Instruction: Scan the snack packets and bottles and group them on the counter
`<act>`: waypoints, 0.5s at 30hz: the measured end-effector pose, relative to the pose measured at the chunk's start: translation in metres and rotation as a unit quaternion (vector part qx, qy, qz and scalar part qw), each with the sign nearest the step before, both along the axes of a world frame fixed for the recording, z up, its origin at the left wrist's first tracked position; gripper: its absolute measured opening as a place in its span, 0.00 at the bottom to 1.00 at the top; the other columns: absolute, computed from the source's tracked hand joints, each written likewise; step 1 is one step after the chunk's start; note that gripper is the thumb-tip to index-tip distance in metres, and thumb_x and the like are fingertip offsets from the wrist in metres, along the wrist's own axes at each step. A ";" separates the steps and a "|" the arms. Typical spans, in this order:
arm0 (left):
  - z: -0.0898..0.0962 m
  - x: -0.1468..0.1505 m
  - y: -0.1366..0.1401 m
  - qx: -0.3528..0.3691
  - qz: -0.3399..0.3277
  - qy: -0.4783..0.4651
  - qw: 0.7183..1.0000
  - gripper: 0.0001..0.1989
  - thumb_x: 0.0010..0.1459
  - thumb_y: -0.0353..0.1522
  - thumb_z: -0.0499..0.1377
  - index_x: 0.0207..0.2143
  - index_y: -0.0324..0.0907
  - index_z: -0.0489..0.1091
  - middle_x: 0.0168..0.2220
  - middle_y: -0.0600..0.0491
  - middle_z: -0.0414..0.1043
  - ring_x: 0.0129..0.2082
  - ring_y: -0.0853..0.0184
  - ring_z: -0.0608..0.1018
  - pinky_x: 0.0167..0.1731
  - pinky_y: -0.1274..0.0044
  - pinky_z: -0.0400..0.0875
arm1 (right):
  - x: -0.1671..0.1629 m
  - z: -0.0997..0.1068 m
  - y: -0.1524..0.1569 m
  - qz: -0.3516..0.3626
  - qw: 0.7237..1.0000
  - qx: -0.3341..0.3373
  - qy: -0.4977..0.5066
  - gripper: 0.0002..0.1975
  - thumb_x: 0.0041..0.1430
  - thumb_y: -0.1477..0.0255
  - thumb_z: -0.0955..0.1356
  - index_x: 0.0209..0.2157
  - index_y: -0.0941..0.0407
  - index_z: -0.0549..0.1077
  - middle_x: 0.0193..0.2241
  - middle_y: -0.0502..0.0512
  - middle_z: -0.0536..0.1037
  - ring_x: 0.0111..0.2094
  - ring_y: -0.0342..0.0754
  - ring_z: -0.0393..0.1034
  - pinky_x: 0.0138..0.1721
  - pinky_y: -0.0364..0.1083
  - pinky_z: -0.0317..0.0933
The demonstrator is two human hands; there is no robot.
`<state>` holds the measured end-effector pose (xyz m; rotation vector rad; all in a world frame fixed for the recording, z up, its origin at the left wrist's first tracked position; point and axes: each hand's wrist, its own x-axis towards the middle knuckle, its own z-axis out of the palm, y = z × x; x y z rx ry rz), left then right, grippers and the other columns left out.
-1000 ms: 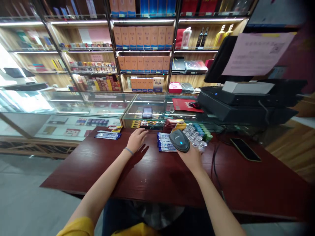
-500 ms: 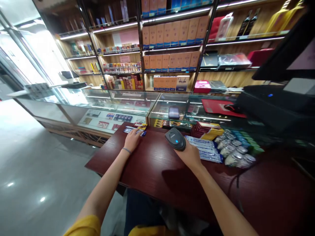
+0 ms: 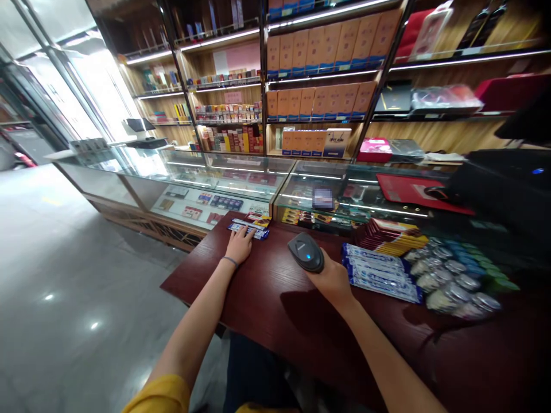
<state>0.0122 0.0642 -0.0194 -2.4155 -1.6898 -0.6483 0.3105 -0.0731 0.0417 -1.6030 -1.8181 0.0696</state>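
Note:
My left hand rests on the brown tabletop, fingers apart, their tips at the near edge of a few slim blue-and-white packets. Red-and-yellow packs lie just behind these. In my right hand is a black barcode scanner with a lit blue light, held above the table, its head pointing to the left and away from me. Right of that hand lies a row of blue-and-white packets. Behind it stand red-and-yellow packs, and clear jars with silvery lids are grouped further right.
A glass display counter runs along the table's far side. On it lies a red mat with a dark mouse. A dark machine stands at the right. Shelves of orange-brown boxes line the back wall.
The view has shifted, so most things appear further right. My left hand has drawn back slightly, uncovering more of the packets. The scanner stays in my right hand, now further from the packet row.

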 end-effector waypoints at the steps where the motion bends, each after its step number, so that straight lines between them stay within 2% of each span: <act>1: 0.000 0.000 0.000 0.006 -0.006 -0.005 1.000 0.23 0.62 0.27 0.52 0.58 0.47 0.69 0.59 0.41 0.67 0.60 0.52 0.67 0.60 0.52 0.57 | 0.001 -0.001 -0.001 0.003 1.000 -0.001 0.002 0.16 0.55 0.62 0.68 0.44 0.52 0.73 0.31 0.53 0.83 0.32 0.56 0.80 0.28 0.45 0.62; 7: 0.010 0.001 -0.004 0.009 -0.075 -0.036 0.997 0.18 0.65 0.29 0.52 0.53 0.48 0.74 0.47 0.45 0.71 0.49 0.57 0.71 0.56 0.60 0.64 | 0.007 0.000 -0.006 -0.015 1.000 -0.004 0.012 0.18 0.54 0.62 0.69 0.46 0.52 0.73 0.31 0.54 0.83 0.32 0.57 0.80 0.28 0.46 0.63; 10: 0.015 0.001 -0.007 0.004 -0.107 -0.026 0.994 0.18 0.65 0.28 0.51 0.53 0.46 0.73 0.46 0.45 0.71 0.48 0.59 0.72 0.53 0.67 0.67 | 0.008 0.001 -0.008 -0.021 0.999 -0.010 0.022 0.17 0.54 0.62 0.69 0.45 0.52 0.73 0.31 0.54 0.83 0.34 0.57 0.80 0.29 0.46 0.64; 15: 0.019 0.003 -0.012 -0.005 -0.121 -0.015 0.993 0.18 0.65 0.26 0.51 0.53 0.44 0.73 0.47 0.46 0.74 0.47 0.60 0.73 0.51 0.67 0.68 | 0.007 0.001 -0.011 -0.036 0.999 -0.003 0.036 0.16 0.54 0.62 0.69 0.44 0.52 0.73 0.32 0.54 0.83 0.35 0.59 0.80 0.31 0.46 0.64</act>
